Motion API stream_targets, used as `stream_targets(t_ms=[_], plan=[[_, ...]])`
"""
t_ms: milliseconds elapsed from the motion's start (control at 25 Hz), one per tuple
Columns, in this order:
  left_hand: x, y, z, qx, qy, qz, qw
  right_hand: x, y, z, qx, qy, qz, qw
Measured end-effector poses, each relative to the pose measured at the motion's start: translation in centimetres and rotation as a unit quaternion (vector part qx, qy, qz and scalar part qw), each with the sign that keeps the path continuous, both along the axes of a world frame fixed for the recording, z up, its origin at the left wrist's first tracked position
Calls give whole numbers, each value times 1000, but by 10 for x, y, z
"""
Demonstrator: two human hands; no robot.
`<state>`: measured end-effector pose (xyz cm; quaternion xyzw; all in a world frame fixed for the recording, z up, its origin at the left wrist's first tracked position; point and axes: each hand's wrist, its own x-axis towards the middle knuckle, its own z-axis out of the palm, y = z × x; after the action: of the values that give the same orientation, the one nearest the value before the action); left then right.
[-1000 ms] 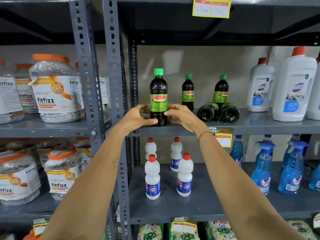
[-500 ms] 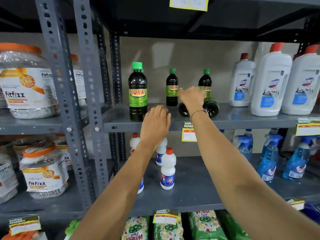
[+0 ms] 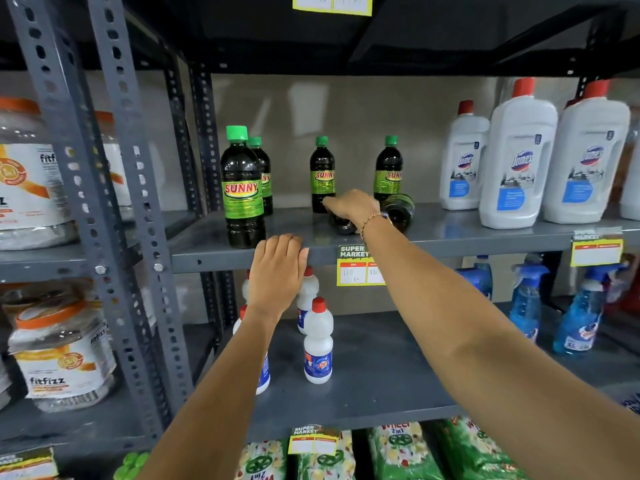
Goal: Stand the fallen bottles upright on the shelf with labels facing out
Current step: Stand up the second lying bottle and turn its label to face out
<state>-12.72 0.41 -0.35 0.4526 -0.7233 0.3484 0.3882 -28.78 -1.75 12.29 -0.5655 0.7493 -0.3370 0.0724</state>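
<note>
Hands split now: left hand (image 3: 277, 268) off the bottle, fingers loosely curled on the shelf (image 3: 485, 237) front lip, holding nothing. Just up-left of it, the front SUNNY bottle (image 3: 242, 188) stands upright, label out; both hands were at its base a second ago, so that one looks finished. Right hand (image 3: 353, 206) has crossed over and come down on the near fallen bottle (image 3: 341, 225), base toward camera; whether the fingers have closed, cannot tell. Just right of that hand, a second fallen bottle (image 3: 398, 211) lies untouched. Two upright SUNNY bottles stand behind. Two fallen ones left.
</note>
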Motion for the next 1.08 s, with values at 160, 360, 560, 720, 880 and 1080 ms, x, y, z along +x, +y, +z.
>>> stream_targets(t_ms=[160,360,560,720,880,1080], plan=[[-2,-5,-2,-23,12,-1,1000,2,-8,-26,-118,-345,63,929],[-2,-9,-3,-50,24,-9,998,-9,-16,-29,-112,-461,194,858],[-3,-7,-1,-53,31,-16,998,-8,-11,-26,-70,-388,261,881],[-3,-4,-3,-42,30,-13,999,-7,-12,-27,-37,-339,265,902],[-3,-1,-3,-37,38,-20,998,-11,-11,-28,-73,-373,247,891],[-4,-1,-2,-28,42,-21,998,-12,-13,-31,-74,-374,231,895]])
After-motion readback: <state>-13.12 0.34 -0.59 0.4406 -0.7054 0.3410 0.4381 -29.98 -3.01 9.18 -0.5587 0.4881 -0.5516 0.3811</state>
